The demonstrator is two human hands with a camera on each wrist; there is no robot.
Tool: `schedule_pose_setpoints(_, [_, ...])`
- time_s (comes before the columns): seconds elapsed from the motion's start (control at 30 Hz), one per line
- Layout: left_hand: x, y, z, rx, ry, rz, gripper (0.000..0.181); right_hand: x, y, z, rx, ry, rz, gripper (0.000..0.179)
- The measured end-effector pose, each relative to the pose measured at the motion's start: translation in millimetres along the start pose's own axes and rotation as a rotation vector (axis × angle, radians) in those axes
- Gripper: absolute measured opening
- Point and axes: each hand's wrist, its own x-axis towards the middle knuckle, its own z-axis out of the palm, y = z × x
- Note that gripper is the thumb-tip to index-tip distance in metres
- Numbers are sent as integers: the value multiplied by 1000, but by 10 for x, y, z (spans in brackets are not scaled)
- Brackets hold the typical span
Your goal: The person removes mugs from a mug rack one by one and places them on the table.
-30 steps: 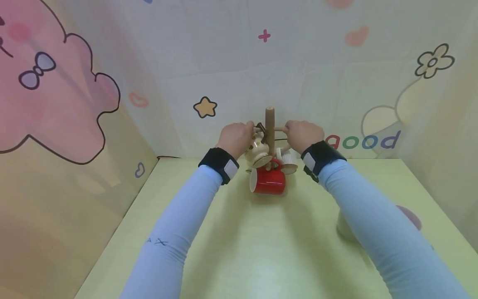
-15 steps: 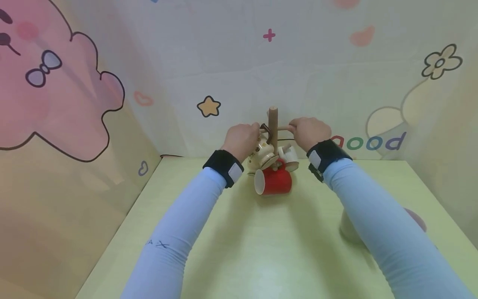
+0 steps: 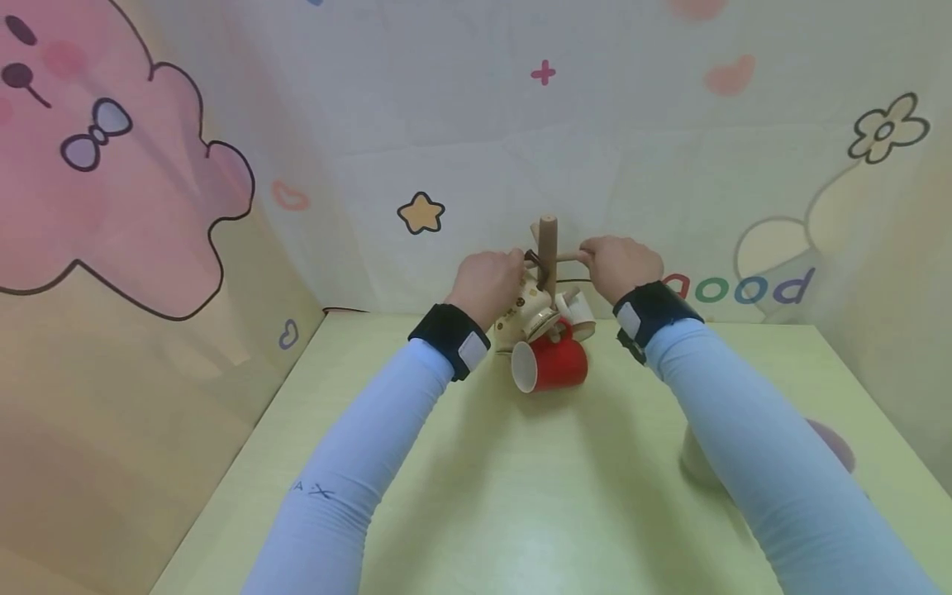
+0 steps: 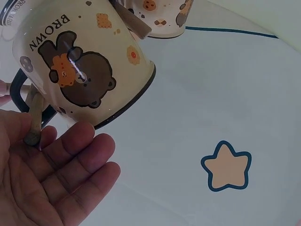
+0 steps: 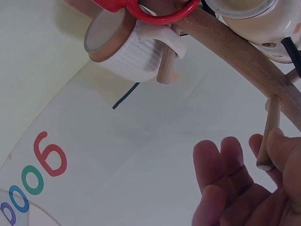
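Observation:
A wooden mug tree (image 3: 548, 248) stands at the back of the table with several mugs hung on its pegs. My left hand (image 3: 487, 285) pinches a left peg between thumb and forefinger, the other fingers extended in the left wrist view. On that peg hangs a cream bear mug (image 4: 89, 66) by its dark handle. My right hand (image 3: 623, 268) pinches the bare right peg (image 5: 271, 136) at its tip. Lower down hang a red mug (image 3: 561, 364), its mouth facing left, and a white ribbed mug (image 5: 136, 56). Another cream mug (image 4: 162, 21) is partly hidden.
A large pale round object (image 3: 699, 459) stands on the table (image 3: 506, 496) at the right, mostly behind my right forearm. A printed cloth (image 3: 476, 91) hangs directly behind the mug tree.
The mug tree has turned slightly between my hands. The red mug's mouth faces more toward me, and more of the rear cream mug shows. The head view has shifted a little left.

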Motion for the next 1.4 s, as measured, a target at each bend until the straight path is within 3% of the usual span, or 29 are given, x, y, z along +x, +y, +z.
schedule_pose_setpoints(0.4, [-9,35,4,42,-10,3,16,-17,-4,-14,9,-26,1,32])
schedule_pose_setpoints(0.77, [-19,34,-2,74,20,14,13,-6,-31,-36,9,-25,1,32])
schedule_pose_setpoints(1.4, [-21,66,26,43,37,-9,15,20,3,-19,6,-32,-6,32])
